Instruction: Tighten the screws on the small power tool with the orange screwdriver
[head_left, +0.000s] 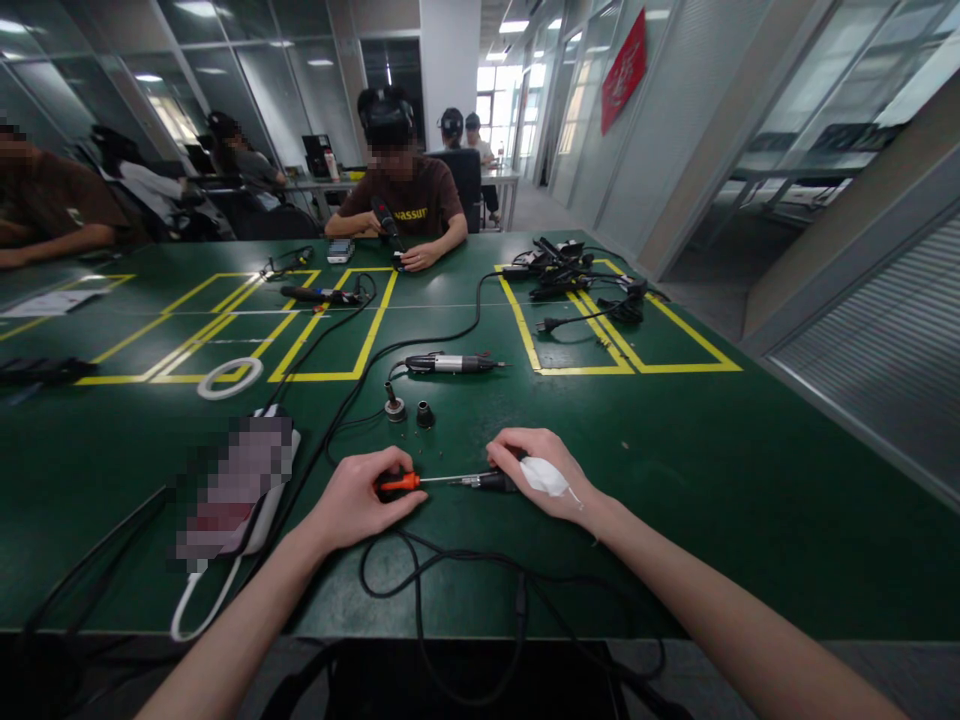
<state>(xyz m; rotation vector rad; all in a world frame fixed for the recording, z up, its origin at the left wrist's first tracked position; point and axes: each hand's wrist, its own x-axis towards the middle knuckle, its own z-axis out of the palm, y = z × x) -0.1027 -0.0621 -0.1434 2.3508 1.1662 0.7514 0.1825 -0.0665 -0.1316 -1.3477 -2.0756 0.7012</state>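
Near the tabletop's (750, 480) front edge, the left hand (356, 500) is gripping an orange screwdriver (401, 482), its tip meeting a black tool (491, 482) that the right hand (544, 475) is holding closed with a white wipe (546, 477). Bare green surface is lying open toward the right edge.
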